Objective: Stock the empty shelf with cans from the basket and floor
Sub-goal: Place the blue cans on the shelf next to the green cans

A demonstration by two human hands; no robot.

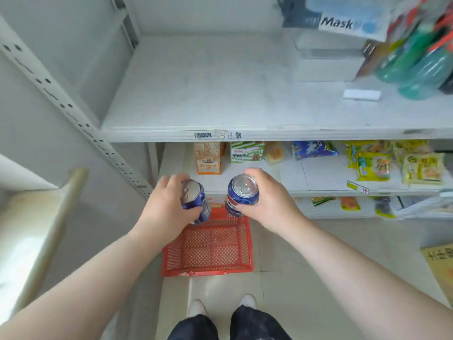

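My left hand [165,207] grips a blue can [196,201] with a silver top, tilted a little to the left. My right hand [266,200] holds a second blue can [241,193] upright, its pull tab facing up. Both cans hang above the far end of a red mesh basket [208,249] that sits on the floor and looks empty inside. Above and beyond the hands, the wide white shelf [208,94] is bare on its left and middle.
Green bottles [416,67] and a mask box [348,18] crowd the shelf's right end. Snack packets [247,152] fill the lower shelves. A perforated upright [73,111] runs down the left. A cardboard box [441,266] stands at the right. My feet are below the basket.
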